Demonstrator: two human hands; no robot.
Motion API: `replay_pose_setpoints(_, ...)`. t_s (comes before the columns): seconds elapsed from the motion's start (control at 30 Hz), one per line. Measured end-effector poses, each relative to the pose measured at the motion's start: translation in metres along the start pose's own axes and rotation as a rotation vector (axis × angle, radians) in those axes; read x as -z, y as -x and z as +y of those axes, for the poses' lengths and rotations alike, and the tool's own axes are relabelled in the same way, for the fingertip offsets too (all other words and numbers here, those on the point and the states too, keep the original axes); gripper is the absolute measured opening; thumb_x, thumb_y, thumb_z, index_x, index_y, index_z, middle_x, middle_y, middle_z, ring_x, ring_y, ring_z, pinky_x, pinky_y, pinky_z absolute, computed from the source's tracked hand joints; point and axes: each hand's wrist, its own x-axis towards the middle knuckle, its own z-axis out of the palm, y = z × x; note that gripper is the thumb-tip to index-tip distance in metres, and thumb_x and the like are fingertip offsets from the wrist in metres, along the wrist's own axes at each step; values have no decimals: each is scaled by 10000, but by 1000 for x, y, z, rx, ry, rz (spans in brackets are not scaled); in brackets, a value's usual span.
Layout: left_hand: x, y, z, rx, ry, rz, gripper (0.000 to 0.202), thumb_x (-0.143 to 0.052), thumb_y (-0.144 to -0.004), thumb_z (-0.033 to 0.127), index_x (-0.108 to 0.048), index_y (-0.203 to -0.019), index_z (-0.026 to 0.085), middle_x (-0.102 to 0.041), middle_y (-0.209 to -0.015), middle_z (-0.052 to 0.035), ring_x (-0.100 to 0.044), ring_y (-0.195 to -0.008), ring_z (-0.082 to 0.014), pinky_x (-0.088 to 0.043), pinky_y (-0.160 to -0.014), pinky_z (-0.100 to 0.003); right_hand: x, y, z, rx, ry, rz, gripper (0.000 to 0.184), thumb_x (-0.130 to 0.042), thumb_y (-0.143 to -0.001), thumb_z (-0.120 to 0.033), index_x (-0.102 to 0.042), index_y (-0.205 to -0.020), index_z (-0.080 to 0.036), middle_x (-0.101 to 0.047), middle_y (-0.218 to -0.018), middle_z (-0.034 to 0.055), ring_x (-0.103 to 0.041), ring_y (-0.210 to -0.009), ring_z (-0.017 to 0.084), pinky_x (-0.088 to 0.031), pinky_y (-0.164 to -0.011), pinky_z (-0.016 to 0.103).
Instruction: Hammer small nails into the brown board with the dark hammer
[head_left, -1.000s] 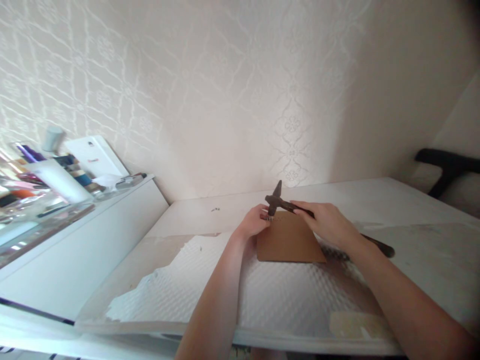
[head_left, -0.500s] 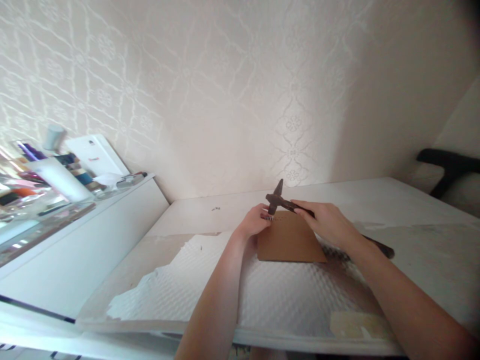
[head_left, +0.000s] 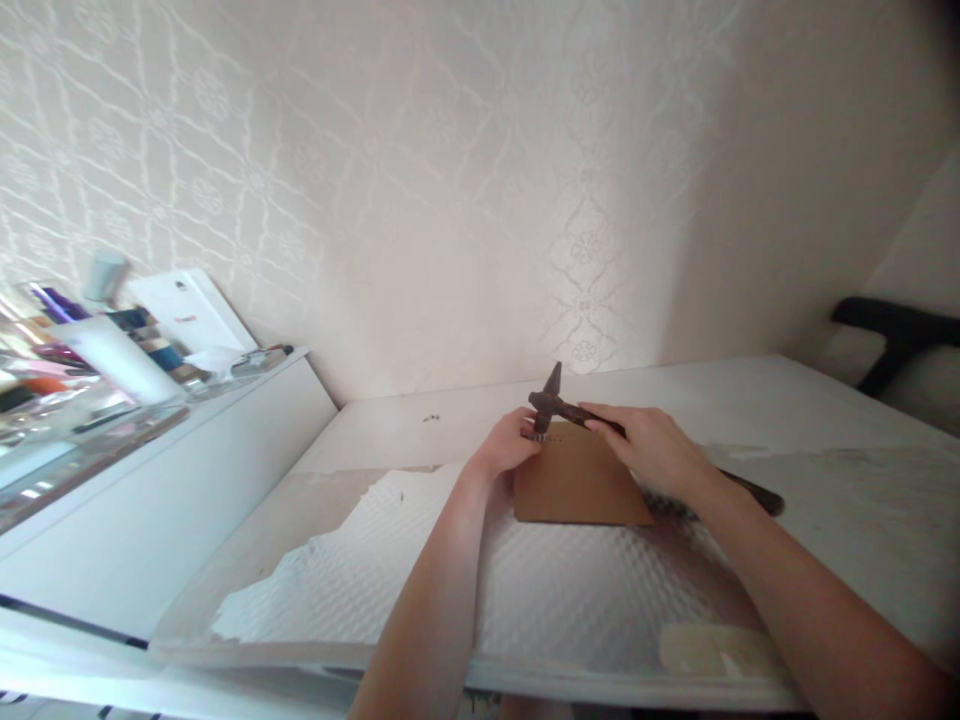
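Right hand (head_left: 654, 450): forearm comes in from the lower right, palm down, grip wrapped round the handle of a hammer (head_left: 546, 403) close behind the head. The forefinger lies along the handle. The handle runs back under the wrist towards the right; the head hangs just above the far left corner of a brown board (head_left: 577, 487), pointed end up.

Left hand (head_left: 504, 447): forearm rises from the bottom edge, wrist straight. Its grip is pressed together at that same board corner, right under the hammer head. What it pinches is too small to tell.

The board lies flat on a white dimpled sheet (head_left: 525, 590), which is spread over the table (head_left: 750, 395) near the wall. Small dark bits (head_left: 430, 418) sit on the table, well left of the hands.

Writing: a white flat device (head_left: 184, 310) on the shelf (head_left: 247, 378) at left carries a small red mark, too blurred to read. Nothing legible on the tube (head_left: 112, 355) beside it.
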Motion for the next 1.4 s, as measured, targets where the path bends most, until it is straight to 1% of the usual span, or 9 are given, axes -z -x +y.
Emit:
replay_pose_setpoints(0.13,0,-1,-2,11,-4,8,373,-496,-558,-38,-529,-896,116,-619,-798,-42,-571,-753,-131,-433,-683,-234,0,0,1,-7,-14,12,360,-374,-864,-348,-545,-1172,-276,-637,-1051,36,-606,-904,229,-463,-776,347)
replay_pose_setpoints(0.27,0,-1,-1,1,42,-26,392,-476,-546,-49,-530,-902,106,-617,-786,-44,-566,-721,-126,-428,-657,-230,0,1,-1,3,-11,-16,361,-368,-866,-345,-546,-1171,-268,-638,-1050,38,-596,-929,228,-454,-804,349)
replay_pose_setpoints(0.5,0,1,2,-4,30,-18,365,-475,-553,-52,-515,-879,107,-582,-725,-15,-542,-668,-103,-406,-613,-203,0,1,-2,-6,-10,-9,365,-356,-870,-351,-543,-1173,-268,-632,-1062,37,-595,-935,229,-455,-804,350)
replay_pose_setpoints(0.63,-1,1,3,7,48,-17,378,-469,-550,-56,-509,-890,105,-597,-764,-35,-554,-704,-114,-413,-646,-217,0,2,-2,-3,-4,-8,371,-353,-871,-353,-538,-1180,-262,-627,-1072,40,-592,-940,229,-457,-801,344)
replay_pose_setpoints(0.73,0,0,1,11,37,-4,386,-481,-550,-42,-513,-904,108,-612,-790,-47,-562,-732,-128,-417,-667,-230,0,2,-3,-5,-5,6,373,-346,-874,-352,-534,-1183,-259,-621,-1084,38,-591,-943,227,-457,-798,338)
replay_pose_setpoints(0.9,0,-3,-5,-22,79,-37,389,-478,-540,-51,-514,-894,106,-605,-737,-22,-557,-677,-112,-413,-627,-210,-1,1,-2,1,-1,1,367,-361,-869,-352,-549,-1167,-248,-625,-1075,44,-594,-933,234,-456,-795,346)
replay_pose_setpoints(1.13,0,-3,-7,-30,74,-40,400,-485,-548,-47,-518,-917,102,-623,-814,-54,-573,-747,-136,-422,-678,-244,-1,1,-2,-3,5,-1,363,-370,-865,-346,-550,-1167,-254,-633,-1058,48,-597,-927,236,-455,-795,349)
replay_pose_setpoints(1.33,0,-1,-2,13,61,-5,386,-492,-558,-49,-502,-913,101,-618,-841,-72,-569,-757,-134,-421,-671,-236,-1,2,-4,6,1,10,374,-348,-875,-351,-534,-1185,-252,-616,-1092,40,-591,-942,232,-452,-805,348)
replay_pose_setpoints(1.4,0,-1,-1,9,51,-22,388,-482,-555,-54,-502,-910,100,-616,-836,-72,-568,-749,-136,-418,-659,-236,-1,2,-4,4,9,3,372,-353,-874,-348,-537,-1182,-248,-623,-1080,45,-593,-937,233,-452,-805,348)
